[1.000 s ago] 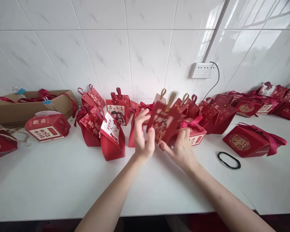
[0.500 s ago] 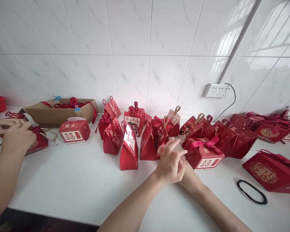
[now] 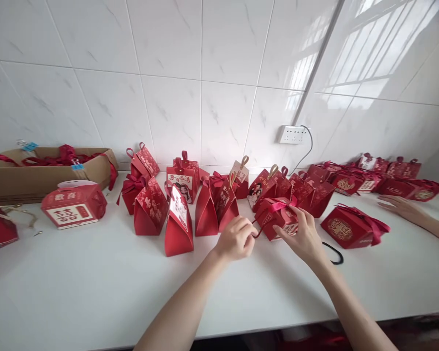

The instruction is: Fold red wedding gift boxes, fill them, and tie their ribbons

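Observation:
A red gift box (image 3: 272, 219) with a bright pink ribbon bow (image 3: 281, 204) on top sits on the white table in front of me. My left hand (image 3: 237, 240) is closed at the box's left side, its fingers pinching a thin dark red cord (image 3: 260, 227) that runs to the box. Over the box's right end lies my right hand (image 3: 304, 236), fingers on the top near the bow and thumb against the front. Part of the front panel is hidden behind this hand. Just right of my right wrist is a black loop band (image 3: 333, 253), partly covered.
Several upright red bags (image 3: 179, 224) stand left of and behind the box. A ribboned red box (image 3: 351, 226) is at right, near another person's hand (image 3: 398, 205). Farther left are a red box (image 3: 75, 207) and a cardboard tray (image 3: 47, 183) of ribbons. A power strip (image 3: 293, 134) hangs on the wall.
My view has turned right. My hands have separated from their crossed position and now hold the bow-topped box, which has turned. The other person's hands at left are gone; a hand appears at right.

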{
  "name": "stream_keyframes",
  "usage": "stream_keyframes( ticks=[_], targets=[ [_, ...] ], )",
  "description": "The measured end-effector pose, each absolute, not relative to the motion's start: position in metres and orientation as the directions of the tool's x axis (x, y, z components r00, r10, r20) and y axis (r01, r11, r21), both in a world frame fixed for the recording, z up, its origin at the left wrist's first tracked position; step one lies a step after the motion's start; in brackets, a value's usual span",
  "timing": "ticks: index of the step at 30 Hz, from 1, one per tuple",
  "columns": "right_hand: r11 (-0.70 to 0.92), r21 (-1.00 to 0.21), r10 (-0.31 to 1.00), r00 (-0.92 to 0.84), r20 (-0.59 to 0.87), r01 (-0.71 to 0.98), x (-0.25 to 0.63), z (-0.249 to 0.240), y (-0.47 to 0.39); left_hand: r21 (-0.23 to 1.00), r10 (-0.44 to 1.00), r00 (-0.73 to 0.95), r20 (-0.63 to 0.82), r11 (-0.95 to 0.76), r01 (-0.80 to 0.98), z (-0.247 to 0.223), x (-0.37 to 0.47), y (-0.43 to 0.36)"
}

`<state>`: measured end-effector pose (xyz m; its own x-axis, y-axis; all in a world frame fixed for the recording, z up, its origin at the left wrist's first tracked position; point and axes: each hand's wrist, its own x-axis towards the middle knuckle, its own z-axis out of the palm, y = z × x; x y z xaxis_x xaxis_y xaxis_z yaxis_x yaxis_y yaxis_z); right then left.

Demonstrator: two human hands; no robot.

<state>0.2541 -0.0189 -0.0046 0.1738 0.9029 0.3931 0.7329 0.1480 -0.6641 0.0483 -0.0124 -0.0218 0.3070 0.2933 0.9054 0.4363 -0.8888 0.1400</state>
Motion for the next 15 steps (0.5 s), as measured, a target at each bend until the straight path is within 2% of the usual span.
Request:
stream_keyframes(
  ticks=[1,2,3,4,5,6,8,10,15],
  targets=[
    [0.148,-0.797,0.901,0.254,0.353,0.585,0.254,0.000,-0.028,0.160,0.306,0.292,0.906,-0.887,0.433,-0.021,0.047,-0.013],
    [0.153,-0.916,0.907,0.315,0.279,0.371,0.253,0.006,-0.040,0.187,0.324,0.272,0.906,-0.883,0.431,-0.020,0.045,-0.013],
    [0.149,-0.984,0.927,0.332,0.174,0.100,0.252,0.014,-0.054,0.214,0.344,0.255,0.904,-0.879,0.426,-0.019,0.044,-0.013],
    [0.112,-0.977,0.959,0.278,0.058,-0.183,0.251,0.022,-0.069,0.243,0.365,0.241,0.899,-0.874,0.420,-0.019,0.043,-0.014],
    [0.040,-0.912,0.986,0.164,-0.030,-0.409,0.249,0.030,-0.083,0.266,0.384,0.236,0.893,-0.871,0.412,-0.019,0.043,-0.014],
    [-0.047,-0.829,0.996,0.042,-0.085,-0.557,0.248,0.038,-0.097,0.283,0.399,0.239,0.885,-0.870,0.403,-0.018,0.043,-0.014],
    [-0.192,-0.677,0.981,-0.144,-0.127,-0.711,0.246,0.050,-0.120,0.297,0.414,0.271,0.869,-0.875,0.382,-0.019,0.044,-0.013],
    [-0.247,-0.574,0.968,-0.229,-0.105,-0.781,0.247,0.056,-0.137,0.293,0.411,0.316,0.855,-0.886,0.359,-0.019,0.045,-0.011],
    [-0.275,-0.478,0.955,-0.293,-0.039,-0.834,0.257,0.055,-0.162,0.257,0.413,0.346,0.843,-0.872,0.416,-0.019,0.047,-0.010]
  ],
)
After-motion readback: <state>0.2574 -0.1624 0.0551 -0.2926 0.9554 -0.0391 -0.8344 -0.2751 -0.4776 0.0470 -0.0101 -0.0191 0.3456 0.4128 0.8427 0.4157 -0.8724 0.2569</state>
